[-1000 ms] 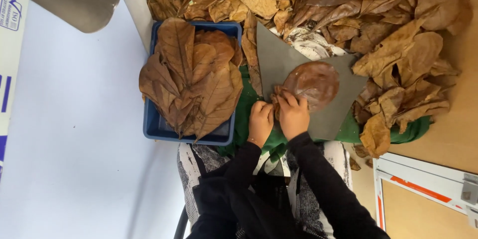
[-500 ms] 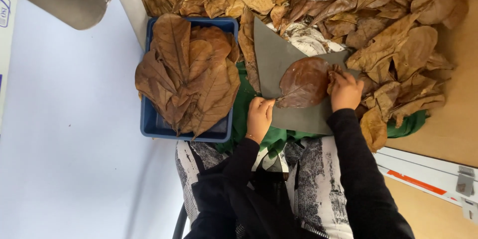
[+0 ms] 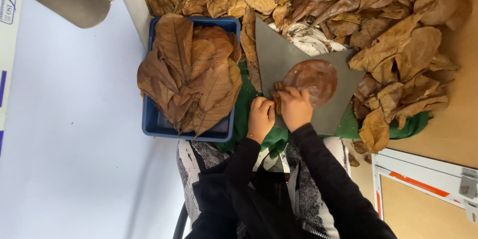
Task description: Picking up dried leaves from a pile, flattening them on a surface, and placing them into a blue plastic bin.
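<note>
A person in dark sleeves works a round brown leaf flat against a grey board, seen from a head camera looking down. The left hand rests closed on the board's near edge, just beside the leaf's stem end; whether it pinches anything cannot be told. The right hand presses down on the leaf's near rim, fingers curled over it.

The leaf lies in the middle of the board, which sits on a green cloth. A blue tray stacked with flattened leaves stands to the left, and a loose heap of dry leaves spreads across the far side and right.

Done well, this step likely calls for light, even pressure from the stem outwards, since a dry leaf looks brittle and may crack if pushed hard at one spot. Keeping one hand anchoring the board would stop it sliding on the cloth.
</note>
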